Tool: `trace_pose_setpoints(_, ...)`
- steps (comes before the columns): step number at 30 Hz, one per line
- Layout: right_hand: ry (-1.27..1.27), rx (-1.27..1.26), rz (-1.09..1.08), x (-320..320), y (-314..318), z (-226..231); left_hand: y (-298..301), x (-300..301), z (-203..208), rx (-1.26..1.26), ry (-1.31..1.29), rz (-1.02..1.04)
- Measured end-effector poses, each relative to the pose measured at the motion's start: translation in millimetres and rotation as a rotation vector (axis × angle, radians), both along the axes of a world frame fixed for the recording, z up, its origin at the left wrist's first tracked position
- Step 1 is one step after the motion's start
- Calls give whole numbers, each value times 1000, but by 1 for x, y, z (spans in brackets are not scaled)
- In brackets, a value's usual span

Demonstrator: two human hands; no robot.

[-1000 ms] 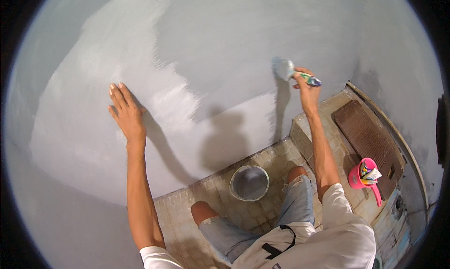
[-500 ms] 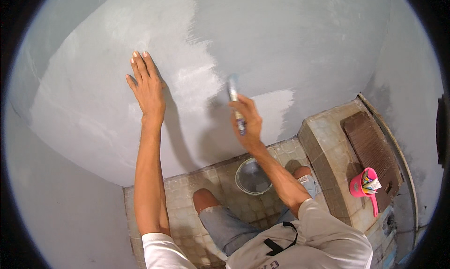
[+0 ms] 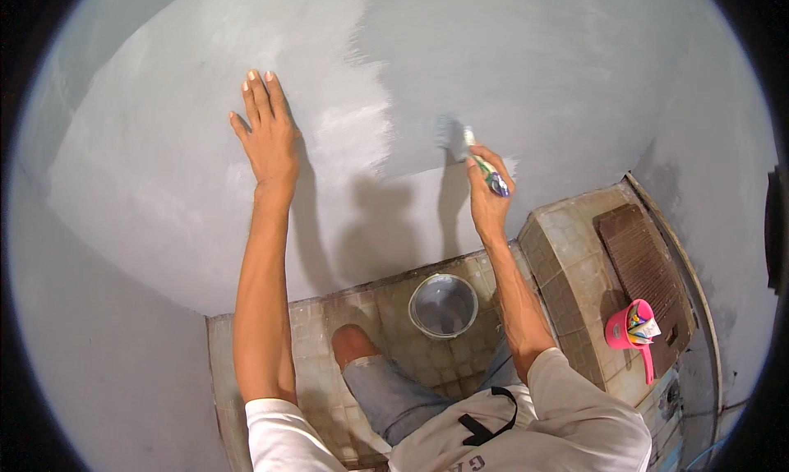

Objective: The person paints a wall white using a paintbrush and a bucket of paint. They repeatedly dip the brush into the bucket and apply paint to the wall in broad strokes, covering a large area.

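My left hand (image 3: 269, 139) rests against the wall (image 3: 197, 176) with its fingers stretched upward, holding nothing. Closed around the handle of a paintbrush (image 3: 486, 170) is my right hand (image 3: 491, 184). The brush's bristles, smeared by motion, are at the wall surface right of my left hand. Darker grey paint covers the wall's upper right part, with a ragged edge against the paler area on the left and below. A round bucket (image 3: 412, 317) with grey paint inside stands on the tiled floor, below the brush and between my legs.
To the right is a raised tiled ledge (image 3: 567, 217) bearing a brown ridged board (image 3: 637, 246). A pink dipper (image 3: 616, 331) holding several small packets sits at the board's near side. Side walls close in at left and right. My bent knees flank the bucket.
My right hand has moved the paintbrush to the right along the wall, and its handle now tilts. The darker paint reaches across more of the pale strip below. My left hand stays on the wall.
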State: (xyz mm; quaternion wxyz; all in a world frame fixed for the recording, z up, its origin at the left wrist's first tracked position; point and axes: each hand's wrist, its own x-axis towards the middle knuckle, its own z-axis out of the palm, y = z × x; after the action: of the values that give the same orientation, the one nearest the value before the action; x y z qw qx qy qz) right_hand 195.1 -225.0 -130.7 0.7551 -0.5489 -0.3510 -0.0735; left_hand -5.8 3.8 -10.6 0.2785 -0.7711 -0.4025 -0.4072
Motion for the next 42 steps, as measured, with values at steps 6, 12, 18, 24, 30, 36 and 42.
trace_pose_setpoints(6,-351,-70,-282,-39,27,-9,9,2,-7,83,-15,-12)
trace_pose_setpoints(12,-345,-113,96,-116,74,-16,5,2,-3,80,-5,11)
trace_pose_setpoints(18,-259,16,367,-97,58,-19,-5,-1,2,-38,3,-11)
trace_pose_setpoints(24,-155,-35,199,15,0,-61,-1,1,-2,-28,21,13)
trace_pose_setpoints(30,-148,-60,-167,67,-47,-75,4,0,-4,18,38,19)
trace_pose_setpoints(36,-315,-167,-236,15,-13,-82,6,2,-6,44,33,-9)
trace_pose_setpoints(42,-271,-151,237,-54,21,-91,5,-1,-4,8,34,-29)
